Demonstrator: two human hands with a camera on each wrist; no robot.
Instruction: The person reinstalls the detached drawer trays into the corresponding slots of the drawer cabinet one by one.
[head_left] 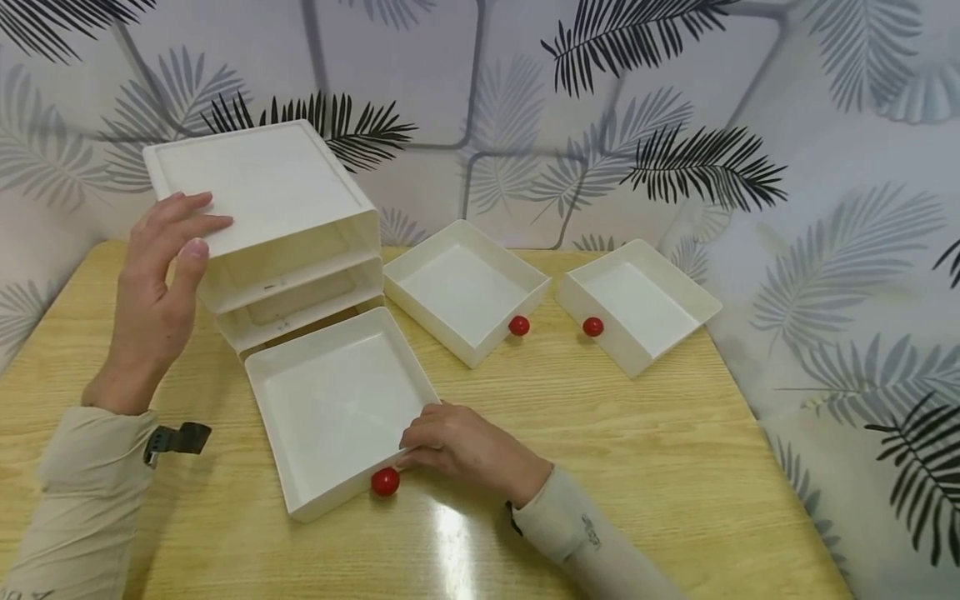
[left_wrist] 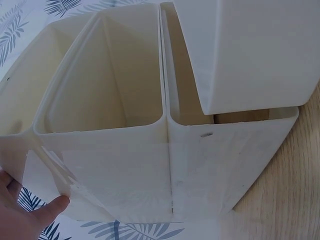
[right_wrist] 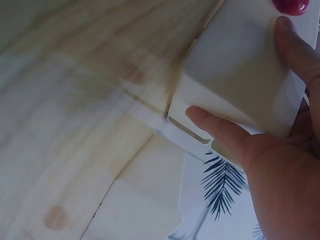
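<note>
A white drawer cabinet (head_left: 262,179) with stacked open compartments stands at the left of the table. My left hand (head_left: 161,287) rests on its top left edge, fingers spread over the top; in the left wrist view the thumb (left_wrist: 52,210) touches its side. In front of the lowest compartment, a white drawer (head_left: 341,408) with a red round knob (head_left: 386,482) is pulled far out. My right hand (head_left: 468,446) grips that drawer's front right corner. In the right wrist view the thumb lies on the front near the knob, one finger along the side (right_wrist: 220,127).
Two more white drawers lie on the wooden table (head_left: 600,467) to the right: one drawer (head_left: 465,292) beside the cabinet, another drawer (head_left: 637,304) farther right. Both have red knobs. A leaf-patterned wall (head_left: 480,92) stands behind the table and along its right side.
</note>
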